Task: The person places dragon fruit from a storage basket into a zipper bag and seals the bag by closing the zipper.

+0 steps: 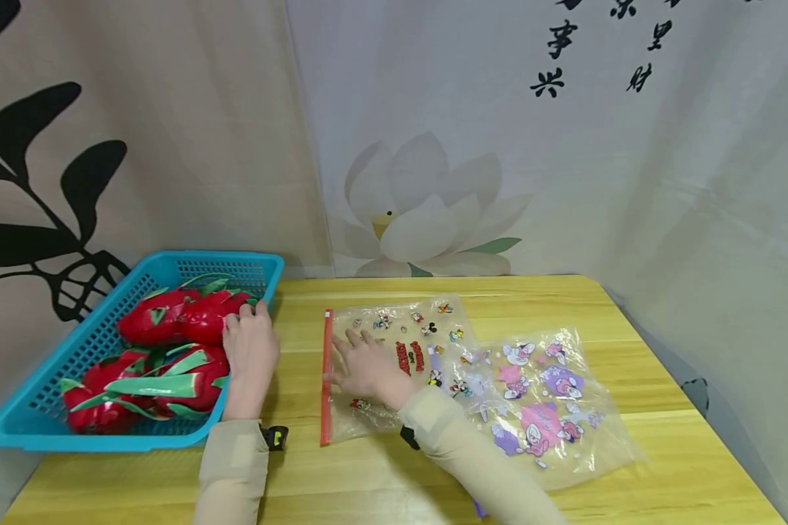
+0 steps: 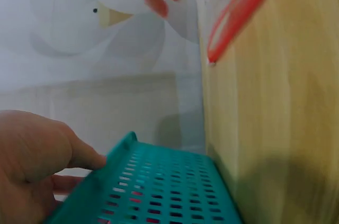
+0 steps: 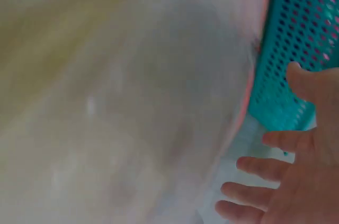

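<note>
In the head view, a blue plastic basket (image 1: 98,332) at the left holds several red dragon fruits (image 1: 157,321) with green scales. My left hand (image 1: 252,357) grips its right rim. The left wrist view shows the thumb on one side of the basket wall (image 2: 164,181) and fingers behind it. A clear zip bag (image 1: 361,321) with a red zip edge and cartoon prints lies flat in the middle. Over it my right hand (image 1: 371,372) has its fingers spread; whether the palm presses the bag cannot be told. In the right wrist view those fingers (image 3: 265,168) are straight and hold nothing.
A second clear bag (image 1: 591,452) with pink and purple prints lies to the right, partly against the first. Both bags are on a wooden table (image 1: 696,467). Behind stands a pale cloth backdrop (image 1: 433,87) with a lotus print. A small purple piece (image 1: 479,508) shows near the right sleeve.
</note>
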`<state>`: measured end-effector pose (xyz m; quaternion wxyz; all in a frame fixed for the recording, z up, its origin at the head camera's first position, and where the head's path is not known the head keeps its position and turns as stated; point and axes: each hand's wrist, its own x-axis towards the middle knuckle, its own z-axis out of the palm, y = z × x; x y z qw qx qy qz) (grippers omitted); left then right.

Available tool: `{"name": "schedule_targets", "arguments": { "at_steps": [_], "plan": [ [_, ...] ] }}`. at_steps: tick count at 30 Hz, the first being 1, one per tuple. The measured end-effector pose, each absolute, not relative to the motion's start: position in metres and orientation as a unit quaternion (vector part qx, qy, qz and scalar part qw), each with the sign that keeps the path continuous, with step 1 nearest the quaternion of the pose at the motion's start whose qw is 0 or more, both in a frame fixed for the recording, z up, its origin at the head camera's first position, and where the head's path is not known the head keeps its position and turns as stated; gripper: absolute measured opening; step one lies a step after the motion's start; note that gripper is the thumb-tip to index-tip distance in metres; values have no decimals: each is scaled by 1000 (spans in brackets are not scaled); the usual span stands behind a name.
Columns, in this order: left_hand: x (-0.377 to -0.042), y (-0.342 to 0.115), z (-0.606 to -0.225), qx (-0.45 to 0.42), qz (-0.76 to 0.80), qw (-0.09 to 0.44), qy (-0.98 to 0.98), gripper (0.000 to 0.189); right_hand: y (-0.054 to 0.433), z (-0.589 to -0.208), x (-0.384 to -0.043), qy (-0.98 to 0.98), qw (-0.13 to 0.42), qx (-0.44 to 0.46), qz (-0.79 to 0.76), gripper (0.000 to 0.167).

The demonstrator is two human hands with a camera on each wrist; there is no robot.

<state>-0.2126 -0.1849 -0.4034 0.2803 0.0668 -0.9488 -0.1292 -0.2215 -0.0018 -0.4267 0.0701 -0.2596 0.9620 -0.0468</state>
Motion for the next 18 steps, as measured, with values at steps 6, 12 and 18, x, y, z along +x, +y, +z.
{"name": "schedule_targets", "arguments": {
  "at_steps": [6, 12, 18],
  "plan": [
    [-213, -187, -405, 61, -155, 245, -955, 33, -17, -440, -215, 965, 87, -247, -21, 80],
    [-212, -189, -406, 64, -166, 234, -956, 36, -24, -449, -209, 964, 55, -256, 41, 81],
    [-211, -188, -407, 60, -170, 252, -951, 34, -29, -448, -205, 964, 49, -251, 74, 66]
  ]
}}
